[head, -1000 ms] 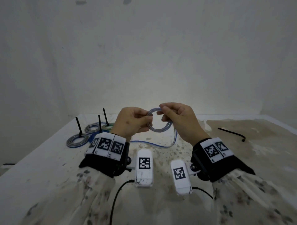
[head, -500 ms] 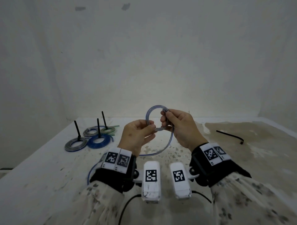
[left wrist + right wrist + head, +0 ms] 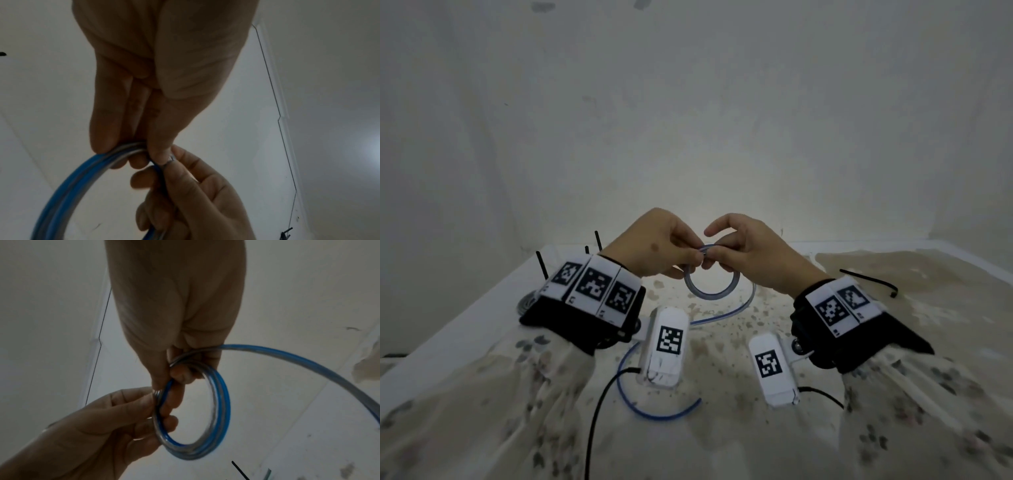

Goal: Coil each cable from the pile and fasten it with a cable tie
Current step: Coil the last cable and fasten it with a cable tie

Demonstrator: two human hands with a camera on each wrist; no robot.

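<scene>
A blue-and-clear cable is wound into a small coil (image 3: pixel 711 291) held in the air above the table. My left hand (image 3: pixel 664 248) pinches the coil's top from the left, and my right hand (image 3: pixel 743 246) pinches it from the right, fingertips almost touching. In the right wrist view the coil (image 3: pixel 216 410) hangs below my right fingers (image 3: pixel 180 374), with the left hand (image 3: pixel 115 415) gripping its left side. The cable's loose tail (image 3: pixel 661 413) runs down from the coil and curves across the table near me. A loose black cable tie (image 3: pixel 873 281) lies on the table at the right.
Finished coils with upright black ties (image 3: pixel 541 265) sit at the table's back left, mostly hidden behind my left wrist. The white table (image 3: pixel 465 329) is stained brown on its right half. Walls close it in at the back and left.
The hands have dropped and come together again at the coil's top; the coil now hangs below them. Another turn of cable has been laid on, and the tail lies nearer me.
</scene>
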